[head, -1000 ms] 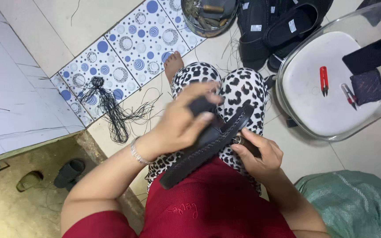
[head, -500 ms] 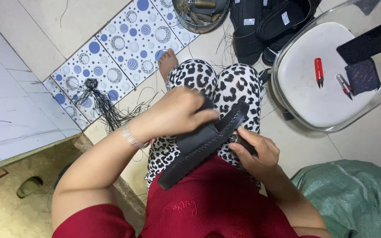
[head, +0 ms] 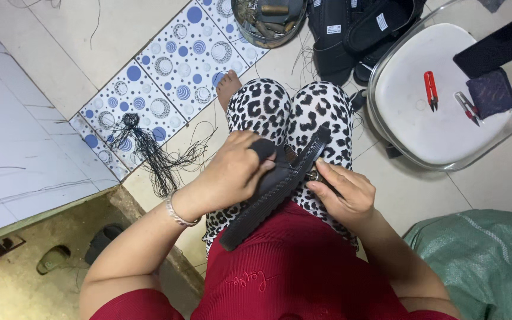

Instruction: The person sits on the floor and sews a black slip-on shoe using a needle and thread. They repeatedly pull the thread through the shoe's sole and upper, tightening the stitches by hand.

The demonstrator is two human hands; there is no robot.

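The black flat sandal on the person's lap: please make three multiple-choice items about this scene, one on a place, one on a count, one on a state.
1. Where does the red-handled thread snipper lie?
A. on the white plastic chair seat
B. in the round metal tin
C. on the patterned tiles

2. How many hands touch the black flat sandal?
A. none
B. one
C. two

3. How does the sandal sit?
A. flat on the floor
B. on edge across the lap, held
C. hanging from the chair

Answers:
1 A, the snipper rests on the white seat beside a second snipper.
2 C, the left hand grips its strap from above and the right hand is at its side.
3 B, the sole runs slantwise over the leopard-print trousers between both hands.
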